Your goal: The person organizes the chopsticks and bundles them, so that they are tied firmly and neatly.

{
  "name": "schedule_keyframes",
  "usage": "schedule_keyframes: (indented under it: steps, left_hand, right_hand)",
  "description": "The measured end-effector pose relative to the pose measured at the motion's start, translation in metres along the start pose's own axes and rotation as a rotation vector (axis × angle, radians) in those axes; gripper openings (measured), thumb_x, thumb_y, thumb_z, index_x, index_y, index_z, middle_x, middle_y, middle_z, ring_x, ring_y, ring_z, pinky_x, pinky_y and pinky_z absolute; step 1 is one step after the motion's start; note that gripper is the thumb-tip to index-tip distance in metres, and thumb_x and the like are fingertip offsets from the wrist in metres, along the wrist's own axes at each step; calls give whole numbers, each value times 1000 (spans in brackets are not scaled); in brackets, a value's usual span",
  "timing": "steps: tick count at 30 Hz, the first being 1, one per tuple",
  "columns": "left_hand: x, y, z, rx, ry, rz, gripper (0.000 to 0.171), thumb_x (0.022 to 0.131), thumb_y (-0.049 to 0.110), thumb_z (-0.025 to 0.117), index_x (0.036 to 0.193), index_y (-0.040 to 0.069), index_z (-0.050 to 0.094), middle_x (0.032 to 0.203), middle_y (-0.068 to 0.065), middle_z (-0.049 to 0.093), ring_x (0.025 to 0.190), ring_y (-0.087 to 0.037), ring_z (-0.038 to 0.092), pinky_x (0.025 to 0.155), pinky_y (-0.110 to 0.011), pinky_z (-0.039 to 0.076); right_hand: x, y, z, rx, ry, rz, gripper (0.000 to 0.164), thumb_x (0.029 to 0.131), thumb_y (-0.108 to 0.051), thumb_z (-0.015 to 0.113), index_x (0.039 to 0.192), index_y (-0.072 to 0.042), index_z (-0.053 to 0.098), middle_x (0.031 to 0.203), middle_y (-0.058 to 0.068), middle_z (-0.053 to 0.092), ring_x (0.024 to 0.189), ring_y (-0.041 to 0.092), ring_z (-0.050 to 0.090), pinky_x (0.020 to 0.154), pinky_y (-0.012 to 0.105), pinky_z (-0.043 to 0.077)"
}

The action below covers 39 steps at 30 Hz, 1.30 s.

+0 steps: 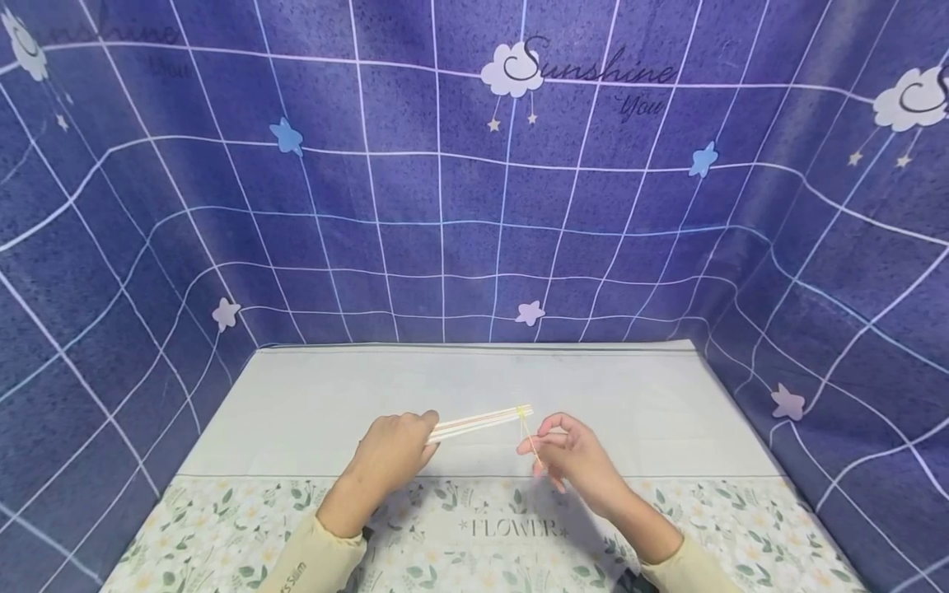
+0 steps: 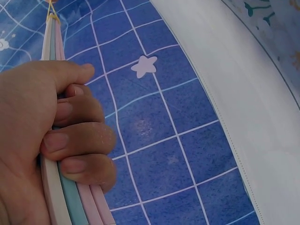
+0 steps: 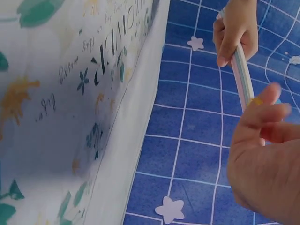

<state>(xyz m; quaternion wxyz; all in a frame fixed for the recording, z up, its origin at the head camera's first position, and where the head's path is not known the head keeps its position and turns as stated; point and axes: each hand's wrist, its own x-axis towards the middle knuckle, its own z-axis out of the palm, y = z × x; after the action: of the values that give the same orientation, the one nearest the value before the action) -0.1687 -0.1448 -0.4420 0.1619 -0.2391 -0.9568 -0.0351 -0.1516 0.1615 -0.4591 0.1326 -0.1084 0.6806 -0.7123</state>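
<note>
My left hand (image 1: pixel 396 447) grips a bundle of slim pastel sticks (image 1: pixel 478 424) that look like chopsticks, its fingers curled round them. White, teal and pink sticks (image 2: pixel 70 197) show below the fist in the left wrist view. A yellow rubber band (image 1: pixel 522 411) is wound round the far end of the bundle. From there a stretched loop runs down to my right hand (image 1: pixel 582 463), whose bent fingers hold it. In the right wrist view the right fingers (image 3: pixel 267 112) overlap the banded tip and hide most of the band.
Below the hands lies a table covering with a plain white strip (image 1: pixel 319 395) at the back and a floral part (image 1: pixel 474 568) lettered FLOWER in front. A blue grid-patterned curtain (image 1: pixel 474 189) with stars and clouds surrounds the back and both sides.
</note>
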Motion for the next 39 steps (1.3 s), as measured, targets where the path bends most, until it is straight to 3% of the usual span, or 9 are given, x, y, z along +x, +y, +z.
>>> schedule_keyframes:
  steps: [4, 7, 14, 20, 27, 32, 36, 39]
  left_hand:
    - [0, 0, -1, 6, 4, 7, 29, 102, 35, 68, 82, 15, 59, 63, 4, 59, 50, -7, 41, 48, -26, 42]
    - [0, 1, -1, 5, 11, 18, 29, 102, 34, 69, 82, 16, 59, 62, 5, 58, 50, -7, 41, 48, -26, 41]
    - [-2, 2, -1, 12, 19, 71, 27, 102, 30, 68, 81, 15, 59, 60, 6, 54, 50, -6, 37, 47, -23, 37]
    - [-3, 2, 2, 24, 0, 139, 24, 100, 34, 69, 86, 16, 63, 65, 5, 64, 52, -4, 44, 51, -24, 46]
    - [-7, 2, 5, -4, -64, 183, 23, 99, 37, 69, 87, 19, 64, 70, 5, 69, 55, -3, 50, 59, -27, 55]
    - [-10, 2, 9, -59, -101, 207, 18, 98, 28, 72, 87, 17, 64, 68, 4, 66, 55, -3, 45, 56, -25, 50]
    - [-9, 5, 7, -82, -112, 194, 17, 103, 23, 65, 87, 16, 64, 66, 4, 65, 53, -3, 42, 53, -24, 47]
    - [-7, 7, 6, -83, -111, 188, 17, 103, 22, 64, 88, 16, 65, 68, 3, 67, 53, -4, 47, 55, -25, 51]
  right_hand:
    - [1, -2, 0, -70, 12, 53, 27, 96, -3, 69, 109, -7, 45, 115, 15, 81, 53, 10, 67, 38, 19, 31]
    - [3, -3, 0, -136, 49, 77, 32, 90, -3, 76, 105, -5, 48, 115, 15, 81, 50, 12, 67, 37, 19, 27]
    - [6, -4, 3, -276, 125, 18, 44, 81, -6, 88, 103, -1, 51, 113, 14, 80, 55, 27, 72, 43, 18, 38]
    - [3, -4, 3, -388, 185, 11, 53, 78, -8, 91, 110, -11, 49, 120, 16, 76, 59, 34, 73, 44, 23, 44]
    - [2, -7, -1, -465, 89, -7, 64, 79, 1, 86, 125, -12, 43, 128, 22, 74, 61, 33, 74, 44, 28, 49]
    - [0, -14, -4, -547, 36, -30, 89, 79, 2, 83, 149, -21, 34, 134, 24, 71, 58, 34, 72, 42, 29, 50]
    - [-2, -20, -2, -623, 25, -70, 101, 79, 3, 83, 158, -26, 28, 135, 22, 71, 54, 24, 71, 43, 30, 52]
    - [-2, -21, 2, -692, 22, -117, 103, 79, 4, 84, 160, -26, 28, 135, 22, 72, 53, 16, 68, 47, 30, 55]
